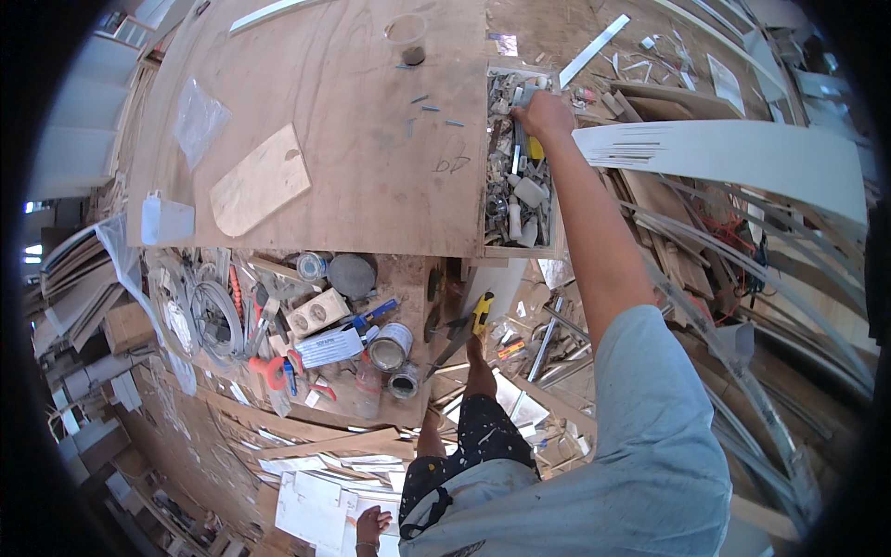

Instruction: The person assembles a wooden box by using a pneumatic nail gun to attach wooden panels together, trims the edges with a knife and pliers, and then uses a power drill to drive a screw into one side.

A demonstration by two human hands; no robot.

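Observation:
My right hand [548, 116] reaches into the far end of a narrow wooden box [519, 252] crowded with small hardware and bottles. Its fingers are closed by a greyish piece [526, 95]; what they grip is partly hidden. Just below that hand lies something yellow [535, 148]. A white bottle [530, 191] rests in the nearer half of the box. Down by my side hangs my left hand [372, 525], fingers loosely apart and nothing seen in them, above white boards [314, 504].
On the plywood tabletop [343, 176] are a cut wooden board [262, 181], several screws [430, 109], a plastic bag [198, 121] and a clear tub [167, 220]. A lower shelf holds cans [390, 345] and tools. A yellow-handled saw [482, 314] hangs at the table's edge. A long white panel [724, 153] juts in from the right.

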